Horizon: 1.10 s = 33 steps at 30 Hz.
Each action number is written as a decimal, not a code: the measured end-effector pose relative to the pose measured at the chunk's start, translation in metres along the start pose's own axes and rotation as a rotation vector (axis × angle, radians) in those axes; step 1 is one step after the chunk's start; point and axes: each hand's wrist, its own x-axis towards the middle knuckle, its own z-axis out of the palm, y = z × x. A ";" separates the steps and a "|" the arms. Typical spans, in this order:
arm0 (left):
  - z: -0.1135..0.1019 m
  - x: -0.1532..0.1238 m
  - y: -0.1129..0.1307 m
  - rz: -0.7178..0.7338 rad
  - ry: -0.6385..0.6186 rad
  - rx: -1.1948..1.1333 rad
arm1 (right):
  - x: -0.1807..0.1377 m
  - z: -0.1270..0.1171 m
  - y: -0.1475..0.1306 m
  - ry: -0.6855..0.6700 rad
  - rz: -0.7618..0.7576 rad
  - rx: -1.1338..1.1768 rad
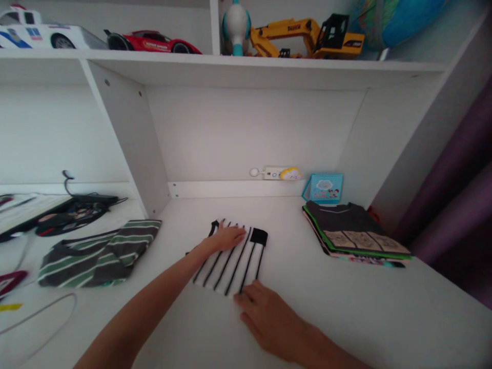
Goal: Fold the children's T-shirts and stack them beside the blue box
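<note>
White cloth w/ thin black stripes, folded, lies flat on white desk, centre, long axis running near-to-far, tilted slightly right; black tab at far end. Your left hand presses flat on far-left part, fingers spread. Your right hand rests open at near edge, gripping nothing. Folded dark shirt stack well apart, right.

A white desk carries a folded white garment with black stripes at its middle, a green-striped shirt to the left and a stack of folded clothes to the right, with a small blue booklet behind the stack. The shelf above holds a red toy car and a yellow toy excavator
</note>
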 end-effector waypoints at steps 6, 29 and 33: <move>0.005 -0.039 0.042 0.189 0.041 0.003 | 0.026 -0.024 0.017 -0.123 -0.281 0.362; 0.028 -0.045 -0.052 -0.456 0.168 0.068 | 0.141 0.019 0.140 -0.030 0.416 0.024; 0.028 -0.039 -0.049 -0.436 0.226 0.121 | 0.137 0.017 0.135 -0.004 0.443 0.019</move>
